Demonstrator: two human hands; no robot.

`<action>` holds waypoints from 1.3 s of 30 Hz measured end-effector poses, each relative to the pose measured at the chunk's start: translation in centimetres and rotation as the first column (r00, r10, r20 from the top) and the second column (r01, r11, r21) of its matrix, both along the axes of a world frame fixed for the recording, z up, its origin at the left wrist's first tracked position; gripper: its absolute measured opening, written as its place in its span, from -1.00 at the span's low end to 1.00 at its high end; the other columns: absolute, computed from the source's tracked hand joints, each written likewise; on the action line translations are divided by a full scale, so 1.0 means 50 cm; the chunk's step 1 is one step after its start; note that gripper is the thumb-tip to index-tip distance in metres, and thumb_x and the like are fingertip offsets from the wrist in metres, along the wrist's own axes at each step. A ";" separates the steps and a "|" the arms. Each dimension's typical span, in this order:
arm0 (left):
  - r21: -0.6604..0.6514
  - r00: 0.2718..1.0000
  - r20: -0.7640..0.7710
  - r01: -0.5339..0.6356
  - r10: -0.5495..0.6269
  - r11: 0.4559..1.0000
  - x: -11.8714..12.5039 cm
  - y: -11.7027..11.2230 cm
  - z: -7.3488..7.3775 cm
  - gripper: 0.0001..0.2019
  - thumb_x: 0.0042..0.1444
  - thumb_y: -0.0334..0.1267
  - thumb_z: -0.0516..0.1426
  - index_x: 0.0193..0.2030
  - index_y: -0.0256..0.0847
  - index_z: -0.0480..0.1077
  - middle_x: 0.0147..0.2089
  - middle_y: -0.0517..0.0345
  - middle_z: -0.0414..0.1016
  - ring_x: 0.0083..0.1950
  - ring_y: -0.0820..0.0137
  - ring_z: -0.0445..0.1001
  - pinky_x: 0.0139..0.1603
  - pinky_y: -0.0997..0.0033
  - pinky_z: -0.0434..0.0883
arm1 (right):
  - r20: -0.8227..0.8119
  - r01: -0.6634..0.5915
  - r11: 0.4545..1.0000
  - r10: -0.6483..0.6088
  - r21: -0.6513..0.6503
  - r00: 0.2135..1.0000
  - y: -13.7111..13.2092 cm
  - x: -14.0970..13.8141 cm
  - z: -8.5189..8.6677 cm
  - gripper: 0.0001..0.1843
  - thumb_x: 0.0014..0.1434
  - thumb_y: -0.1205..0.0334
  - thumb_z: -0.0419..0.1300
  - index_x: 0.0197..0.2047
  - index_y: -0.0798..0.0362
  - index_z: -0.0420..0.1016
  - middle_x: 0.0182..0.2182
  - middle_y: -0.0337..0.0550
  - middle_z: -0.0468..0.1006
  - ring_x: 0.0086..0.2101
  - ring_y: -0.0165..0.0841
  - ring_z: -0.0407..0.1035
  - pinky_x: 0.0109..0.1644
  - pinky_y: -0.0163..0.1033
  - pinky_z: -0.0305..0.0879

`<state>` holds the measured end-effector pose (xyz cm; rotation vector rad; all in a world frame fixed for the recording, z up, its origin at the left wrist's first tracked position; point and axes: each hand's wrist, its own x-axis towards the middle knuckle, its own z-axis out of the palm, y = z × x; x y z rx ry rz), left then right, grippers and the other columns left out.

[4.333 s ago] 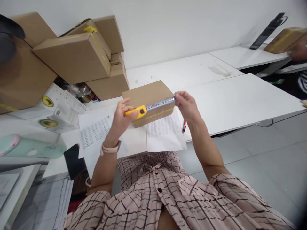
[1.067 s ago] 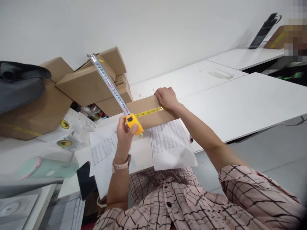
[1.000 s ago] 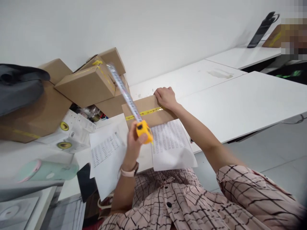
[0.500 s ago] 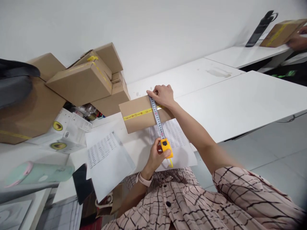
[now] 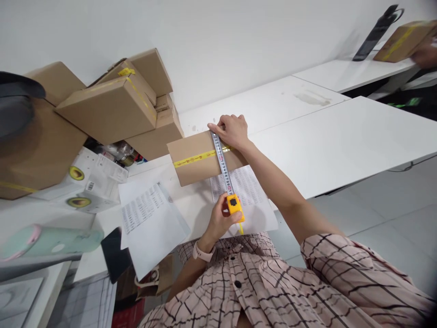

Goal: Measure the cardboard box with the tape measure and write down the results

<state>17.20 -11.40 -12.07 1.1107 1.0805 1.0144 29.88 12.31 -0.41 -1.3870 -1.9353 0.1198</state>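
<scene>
A small brown cardboard box [image 5: 198, 170] with a yellow printed tape strip lies at the near edge of the white desk, partly over a printed sheet [image 5: 264, 216]. My left hand [image 5: 217, 217], with a pale watch on the wrist, is closed around the yellow case of a tape measure [image 5: 235, 208] close to my body. Its metal blade is pulled out across the top of the box. At the far edge of the box, my right hand [image 5: 234, 130] pinches the blade's end against the cardboard. The tip itself is hidden under the fingers.
Several cardboard boxes [image 5: 109, 109] are stacked at left, above white avocado-printed cartons [image 5: 94, 182]. Papers [image 5: 153, 232], a dark phone-like slab [image 5: 116, 255] and a mint bottle [image 5: 68, 241] lie nearer. At far right, another person's hand [image 5: 425, 55] touches a box beside a dark bottle [image 5: 375, 36].
The view has shifted slightly, so most things sit a little higher and further left. Both my hands keep their hold on the tape measure across the box.
</scene>
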 end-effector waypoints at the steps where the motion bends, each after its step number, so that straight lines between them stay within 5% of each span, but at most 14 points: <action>1: 0.020 0.998 0.056 0.019 -0.020 1.000 -0.012 -0.013 0.017 -0.32 -0.11 0.04 0.42 0.13 -0.12 0.36 0.05 -0.02 0.54 -0.09 0.24 0.54 -0.15 0.30 0.55 | -0.003 -0.010 1.000 0.010 -0.009 1.000 -0.001 0.004 0.002 -0.33 0.42 -0.30 -0.22 -0.27 0.01 0.49 -0.40 -0.09 0.52 -0.23 -0.15 0.39 0.10 0.06 0.14; 4: 0.187 0.990 0.135 -0.064 0.039 0.980 -0.064 -0.046 0.072 -0.31 -0.09 0.11 0.40 0.17 -0.05 0.38 0.27 -0.07 0.44 -0.07 0.23 0.55 -0.13 0.26 0.58 | 0.018 -0.038 0.999 0.039 -0.039 0.999 -0.013 0.016 0.007 -0.27 0.45 -0.27 -0.32 -0.30 0.01 0.49 -0.42 -0.09 0.51 -0.25 -0.16 0.39 0.09 0.03 0.14; 8: 0.453 0.891 0.011 -0.410 0.455 0.792 -0.141 -0.039 0.102 -0.31 -0.08 -0.01 0.43 0.20 0.00 0.35 0.22 0.01 0.44 0.01 0.25 0.52 -0.09 0.35 0.55 | 0.052 -0.022 1.000 0.022 0.007 0.998 -0.065 0.024 0.001 -0.35 0.46 -0.20 -0.25 -0.25 0.00 0.50 -0.27 -0.01 0.57 -0.15 -0.11 0.36 0.13 0.04 0.10; 10: 0.458 0.838 -0.036 -0.470 0.544 0.754 -0.166 -0.021 0.086 -0.33 -0.09 0.03 0.42 0.16 -0.06 0.36 0.07 0.05 0.49 -0.02 0.27 0.52 -0.11 0.38 0.54 | 0.052 -0.012 0.999 0.010 0.038 0.999 -0.105 0.029 -0.015 -0.39 0.46 -0.16 -0.24 -0.20 -0.01 0.51 -0.20 0.02 0.58 -0.09 -0.09 0.34 0.16 0.05 0.07; 15: 0.281 0.829 -0.038 -0.527 0.558 0.802 -0.179 0.003 0.013 -0.35 -0.12 0.12 0.40 0.04 -0.16 0.39 -0.10 0.11 0.49 -0.17 0.35 0.50 -0.18 0.40 0.52 | 0.019 -0.045 0.997 0.044 0.066 0.999 -0.207 0.049 -0.111 -0.51 0.46 -0.08 -0.15 -0.11 -0.04 0.54 -0.05 -0.01 0.61 -0.01 -0.13 0.37 0.26 0.06 0.03; 18: 0.271 0.814 -0.068 -0.542 0.577 0.796 -0.177 -0.009 -0.003 -0.38 -0.08 0.08 0.40 0.05 -0.17 0.38 -0.10 0.10 0.49 -0.16 0.36 0.50 -0.16 0.42 0.51 | -0.008 -0.085 0.994 0.086 0.066 0.996 -0.255 0.064 -0.163 -0.60 0.45 -0.02 -0.07 0.00 -0.07 0.54 0.08 -0.05 0.58 0.09 -0.15 0.38 0.31 0.08 0.04; 21: 0.337 0.814 -0.208 -0.460 0.542 0.821 -0.175 -0.039 0.017 -0.35 -0.01 -0.01 0.38 0.19 -0.13 0.34 0.01 0.04 0.52 -0.09 0.32 0.53 -0.15 0.39 0.52 | -0.090 -0.053 0.996 0.059 0.065 0.994 -0.298 0.078 -0.160 -0.57 0.46 -0.01 -0.09 0.12 -0.08 0.52 0.13 -0.02 0.56 0.15 -0.14 0.37 0.30 0.11 0.14; 25: 0.346 0.798 -0.548 -0.056 0.250 0.936 -0.155 -0.085 0.058 -0.28 -0.07 -0.08 0.41 0.24 -0.09 0.33 0.05 0.03 0.57 -0.11 0.24 0.58 -0.15 0.28 0.55 | -0.390 -0.042 0.999 0.026 -0.031 0.920 -0.341 0.096 -0.102 -0.42 0.49 -0.12 -0.27 0.30 -0.16 0.37 0.09 -0.01 0.56 -0.04 -0.19 0.49 0.01 0.03 0.43; 28: 0.275 0.702 -0.712 0.293 -0.011 0.916 -0.130 -0.107 0.063 -0.29 -0.08 -0.08 0.42 0.24 -0.05 0.36 0.04 0.02 0.58 -0.07 0.14 0.60 -0.09 0.15 0.55 | -0.607 -0.138 0.986 0.056 -0.090 0.793 -0.368 0.112 -0.079 -0.43 0.44 -0.26 -0.17 0.30 -0.24 0.37 -0.07 -0.08 0.61 -0.31 -0.28 0.49 -0.28 -0.08 0.46; 30: 0.215 0.644 -0.753 0.433 -0.134 0.875 -0.117 -0.116 0.054 -0.28 -0.05 -0.07 0.40 0.28 -0.02 0.33 0.08 -0.02 0.56 0.00 0.06 0.59 -0.04 0.06 0.55 | -0.696 -0.156 0.982 0.036 -0.111 0.717 -0.387 0.122 -0.088 -0.50 0.39 -0.28 -0.02 0.11 -0.21 0.52 -0.26 -0.12 0.61 -0.44 -0.32 0.42 -0.43 -0.13 0.41; 34: 0.169 0.641 -0.755 0.392 -0.137 0.905 -0.113 -0.119 0.032 -0.13 0.03 -0.05 0.38 0.44 0.06 0.12 0.23 -0.09 0.46 0.11 0.02 0.56 0.05 -0.03 0.53 | -0.774 -0.209 0.968 0.025 -0.139 0.632 -0.437 0.131 -0.146 -0.58 0.35 -0.19 0.12 -0.37 -0.10 0.54 -0.45 -0.17 0.54 -0.52 -0.36 0.35 -0.53 -0.16 0.33; 39: 0.321 0.734 -0.678 0.257 0.032 0.912 -0.126 -0.101 0.040 -0.03 0.03 -0.09 0.40 0.50 0.07 -0.01 0.24 -0.07 0.45 0.20 0.06 0.52 0.20 -0.07 0.49 | -0.622 -0.346 0.908 0.131 -0.237 0.772 -0.502 0.112 -0.220 -0.63 0.37 -0.09 0.14 -0.40 -0.09 0.50 -0.44 -0.18 0.56 -0.41 -0.28 0.45 -0.36 -0.09 0.41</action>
